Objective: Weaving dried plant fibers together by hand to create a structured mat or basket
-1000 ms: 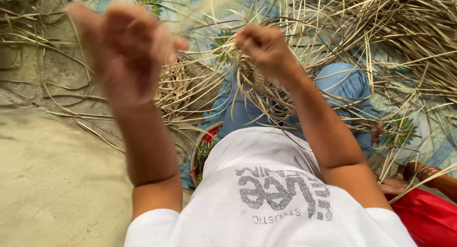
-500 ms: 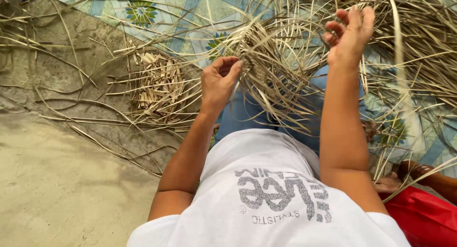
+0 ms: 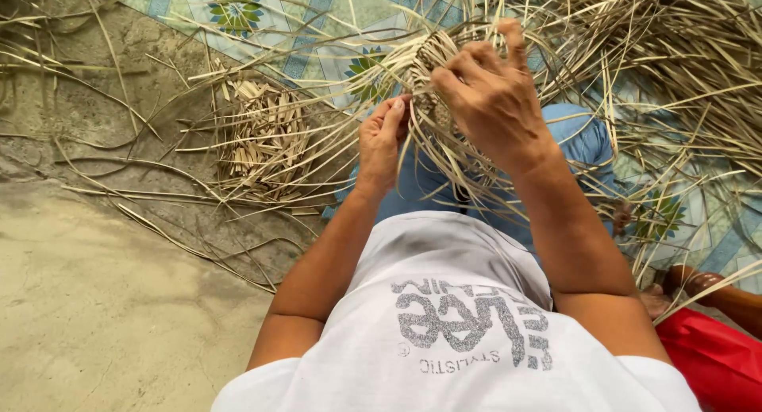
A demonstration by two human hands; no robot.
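Dry palm strips: a half-woven piece [image 3: 432, 78] sits between the 2 hands, above the knees.
Left hand [image 3: 382, 142]: just below-left of the weave, fingers pinched on its lower strips.
Right hand [image 3: 492, 94]: over the weave's right side, fingers curled onto a strip; slightly nearer.
Long axis: loose ends run down and outward from both hands.
Beside: finished woven bundle [image 3: 262, 138], well left of the left hand.

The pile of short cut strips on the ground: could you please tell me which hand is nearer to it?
Left. The left hand is just right of the pile; the right hand is farther right, on the woven piece.
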